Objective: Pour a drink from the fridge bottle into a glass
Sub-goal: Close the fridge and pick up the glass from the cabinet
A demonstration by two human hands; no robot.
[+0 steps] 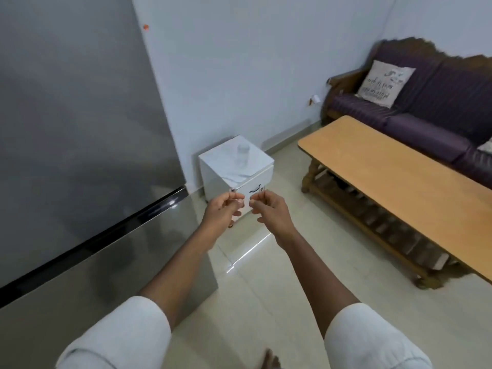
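Left hand (223,209) and right hand (269,207) held out, fingers loosely curled, holding nothing | clear drinking glass (242,155) upright on small white cabinet (226,169) | tall grey fridge (74,129) shut, bottle unseen | risk: swinging door or elbow could topple the nearby glass.

The fridge (80,129) runs off the left and top edges, doors shut, so nothing inside shows. The glass (242,155) on the white cabinet (237,166) is blurred; any contents cannot be told. The right edge crops the sofa (426,102) and wooden tabletop (399,187). The cushion's (386,82) lettering is unreadable.
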